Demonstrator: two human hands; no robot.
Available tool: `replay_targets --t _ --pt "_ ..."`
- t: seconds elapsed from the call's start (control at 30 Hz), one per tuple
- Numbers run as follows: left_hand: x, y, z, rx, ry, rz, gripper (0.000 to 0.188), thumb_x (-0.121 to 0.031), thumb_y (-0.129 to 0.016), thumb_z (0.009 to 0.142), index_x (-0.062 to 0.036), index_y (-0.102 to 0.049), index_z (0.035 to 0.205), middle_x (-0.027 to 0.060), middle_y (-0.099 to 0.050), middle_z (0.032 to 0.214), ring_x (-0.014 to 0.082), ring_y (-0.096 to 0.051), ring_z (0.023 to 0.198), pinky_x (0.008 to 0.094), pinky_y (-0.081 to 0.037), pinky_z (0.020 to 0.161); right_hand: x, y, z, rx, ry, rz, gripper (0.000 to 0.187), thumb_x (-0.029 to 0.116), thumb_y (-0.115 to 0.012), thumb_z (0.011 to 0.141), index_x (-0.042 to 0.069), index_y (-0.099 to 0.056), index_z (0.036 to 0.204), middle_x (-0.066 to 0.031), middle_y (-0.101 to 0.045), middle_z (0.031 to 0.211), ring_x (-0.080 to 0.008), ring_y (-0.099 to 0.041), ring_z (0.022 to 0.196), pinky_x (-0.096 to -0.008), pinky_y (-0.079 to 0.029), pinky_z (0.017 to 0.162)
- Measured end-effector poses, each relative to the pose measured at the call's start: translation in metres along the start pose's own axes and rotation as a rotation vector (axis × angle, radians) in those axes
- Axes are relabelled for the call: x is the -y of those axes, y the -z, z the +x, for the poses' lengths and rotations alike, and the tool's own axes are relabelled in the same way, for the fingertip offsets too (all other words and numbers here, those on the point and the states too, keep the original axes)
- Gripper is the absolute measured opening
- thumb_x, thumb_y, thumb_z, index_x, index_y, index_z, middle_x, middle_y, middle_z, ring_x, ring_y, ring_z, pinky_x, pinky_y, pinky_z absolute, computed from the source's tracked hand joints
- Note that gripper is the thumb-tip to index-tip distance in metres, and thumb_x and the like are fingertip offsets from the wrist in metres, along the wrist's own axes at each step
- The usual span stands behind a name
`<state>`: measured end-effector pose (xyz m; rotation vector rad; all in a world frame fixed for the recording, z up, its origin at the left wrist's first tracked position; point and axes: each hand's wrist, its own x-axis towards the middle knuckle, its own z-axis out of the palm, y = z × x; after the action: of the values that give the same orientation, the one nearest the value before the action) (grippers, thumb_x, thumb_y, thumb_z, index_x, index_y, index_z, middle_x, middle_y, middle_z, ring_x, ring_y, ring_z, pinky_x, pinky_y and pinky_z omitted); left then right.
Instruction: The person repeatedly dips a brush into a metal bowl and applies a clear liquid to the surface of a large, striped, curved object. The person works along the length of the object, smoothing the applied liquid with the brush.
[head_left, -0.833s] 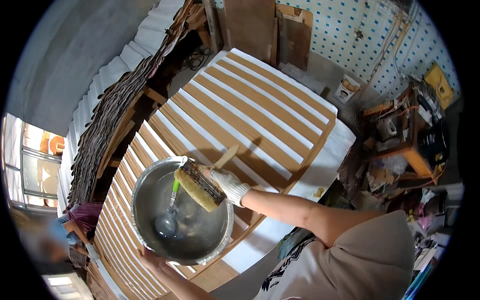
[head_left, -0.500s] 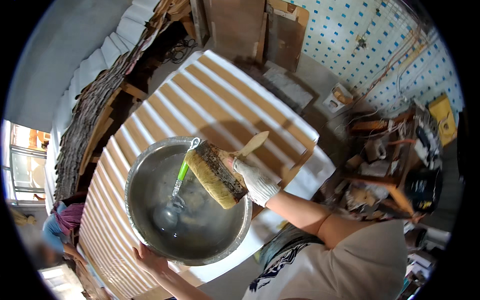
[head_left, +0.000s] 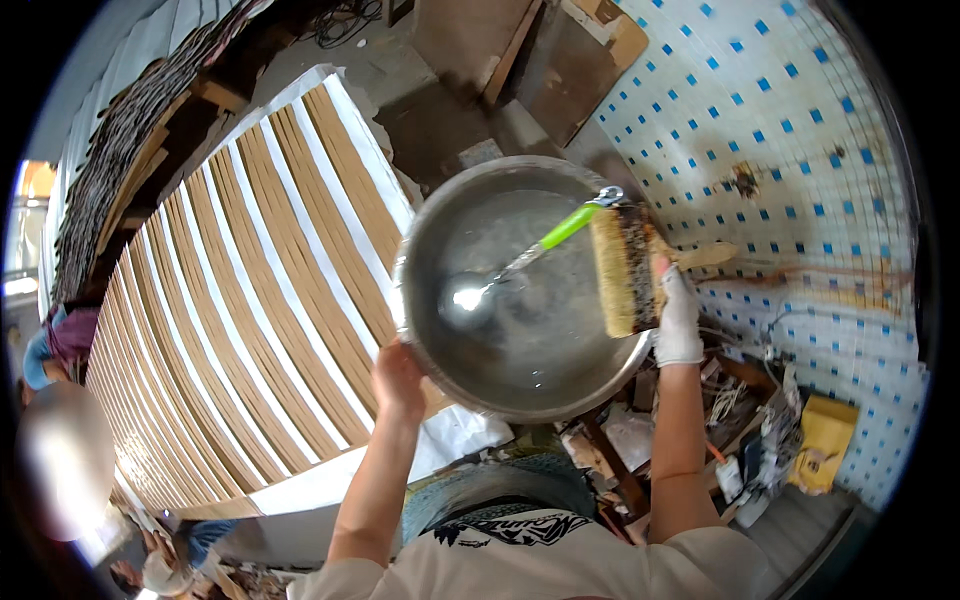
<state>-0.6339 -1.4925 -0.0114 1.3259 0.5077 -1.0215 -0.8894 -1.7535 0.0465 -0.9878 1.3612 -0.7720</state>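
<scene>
1. Left hand (head_left: 400, 380), bare, at the lower-left rim of a wide metal basin (head_left: 535, 408); apparently gripping the edge, with fingertips hidden beneath.
2. Right hand (head_left: 678, 310), in a white knitted glove, at the basin's right side; closed around the wooden back of a broad brush (head_left: 628, 270). Impossible to tell whether also gripping the rim underneath.
3. Brush over the inner right edge of the basin, pale yellow bristles facing the middle, wooden handle pointing outward to the right.
4. Inside the basin, cloudy grey liquid (head_left: 530, 320) and a slanting ladle (head_left: 562, 232): metal bowl at the left, green handle rising rightward, hooked tip at the upper-right rim, close to the brush.
5. Basin in front of the torso, seemingly carried between 2 hands, just beside the right end of a striped table surface (head_left: 255, 290) in brown and white.
6. For a good carry, hold the basin level, share the weight evenly and move smoothly, to avoid slopping.
7. Best to keep the brush firmly pinched, its bristles off the ladle's hook.
8. Mind the loose clutter (head_left: 735, 395) beside the right forearm.
</scene>
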Motion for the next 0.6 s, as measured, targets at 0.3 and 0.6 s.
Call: replay_targets --t 0.3,0.6 --pt "0.113 -0.117 0.114 -0.042 0.07 0.028 0.033 -0.011 -0.054 0.08 -0.0058 -0.053 0.113 0.0082 -0.057 0.111 0.0241 -0.05 0.108 0.0371 -0.038 0.095 -0.07 0.061 0.223 0.038 -0.006 -0.043 0.053 0.031 -0.064 0.096 -0.006 -0.056 0.132 -0.0107 -0.061 0.128 -0.0189 -0.058 0.115 -0.0304 -0.044 0.099" --pt "0.156 -0.14 0.191 -0.332 0.019 0.063 0.083 -0.01 -0.061 0.071 -0.0033 -0.031 0.148 0.0154 -0.037 0.142 0.0303 -0.037 0.129 0.0402 -0.029 0.109 -0.115 -0.03 0.368 0.338 -0.01 -0.147 0.046 0.028 -0.061 0.097 -0.008 -0.06 0.125 -0.0088 -0.065 0.118 -0.0165 -0.062 0.102 -0.029 -0.048 0.09"
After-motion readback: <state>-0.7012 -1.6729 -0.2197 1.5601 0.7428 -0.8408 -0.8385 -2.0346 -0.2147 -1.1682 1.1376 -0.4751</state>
